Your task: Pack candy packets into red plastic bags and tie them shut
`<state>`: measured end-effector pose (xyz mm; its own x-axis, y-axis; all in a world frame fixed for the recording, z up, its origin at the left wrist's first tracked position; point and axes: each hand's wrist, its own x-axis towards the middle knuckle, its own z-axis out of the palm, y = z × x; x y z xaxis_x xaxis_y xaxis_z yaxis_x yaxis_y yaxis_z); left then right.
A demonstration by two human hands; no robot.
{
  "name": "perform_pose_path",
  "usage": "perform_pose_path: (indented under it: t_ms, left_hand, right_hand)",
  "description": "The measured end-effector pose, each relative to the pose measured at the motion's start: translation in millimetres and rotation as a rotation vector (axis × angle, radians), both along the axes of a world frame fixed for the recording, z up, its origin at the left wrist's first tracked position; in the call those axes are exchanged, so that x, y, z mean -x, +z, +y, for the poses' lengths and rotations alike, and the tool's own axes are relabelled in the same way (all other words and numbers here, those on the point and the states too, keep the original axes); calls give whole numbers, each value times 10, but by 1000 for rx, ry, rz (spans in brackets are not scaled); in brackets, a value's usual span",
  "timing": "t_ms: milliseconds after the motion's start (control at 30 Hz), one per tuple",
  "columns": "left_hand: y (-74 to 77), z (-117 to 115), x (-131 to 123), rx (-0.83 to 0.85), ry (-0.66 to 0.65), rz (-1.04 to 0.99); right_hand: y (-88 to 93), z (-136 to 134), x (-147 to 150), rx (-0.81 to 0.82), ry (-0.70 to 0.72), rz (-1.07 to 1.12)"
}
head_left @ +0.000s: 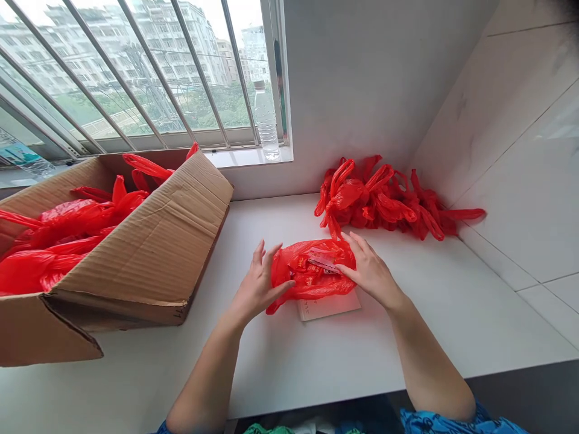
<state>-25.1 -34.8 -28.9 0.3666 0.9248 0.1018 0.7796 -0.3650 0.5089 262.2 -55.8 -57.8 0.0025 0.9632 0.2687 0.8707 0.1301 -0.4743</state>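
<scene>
A red plastic bag (312, 289) lies spread open on the white table, with small red packets (310, 270) inside it. Beneath its near edge a flat white object (328, 308) sticks out. My left hand (261, 283) is at the left side of the bag, fingers apart and thumb over its edge. On the right side my right hand (368, 268) has its fingers spread, with the thumb over the bag's opening. Neither hand shows a grip on the plastic.
A cardboard box (149, 253) full of red bags (76, 220) stands at the left. Tied red bags (375, 196) lie piled by the back wall. A clear bottle (266, 123) stands on the window sill; another bottle (22, 157) lies far left.
</scene>
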Motion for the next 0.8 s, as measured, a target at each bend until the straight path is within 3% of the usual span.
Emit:
perform_pose_path:
  t_ms: [167,300,433,533,667,800]
  left_hand:
    - [157,-179,229,255,121,100]
    - [263,-273,302,315,134,126]
    - [357,-322,336,201,179,-65]
    - [473,-337,369,191,132,-400]
    - [659,-304,404,89,14,-641]
    - [815,-225,319,-288,55,-649]
  right_hand:
    - [92,9,-111,97,-165,94]
    - [73,32,-171,279,-237,212]
    - [25,67,-266,202,-75,430]
    - [74,67,-361,12,-128,540]
    - [314,16,-459,-88,-166,631]
    - [654,-12,-435,-100,83,929]
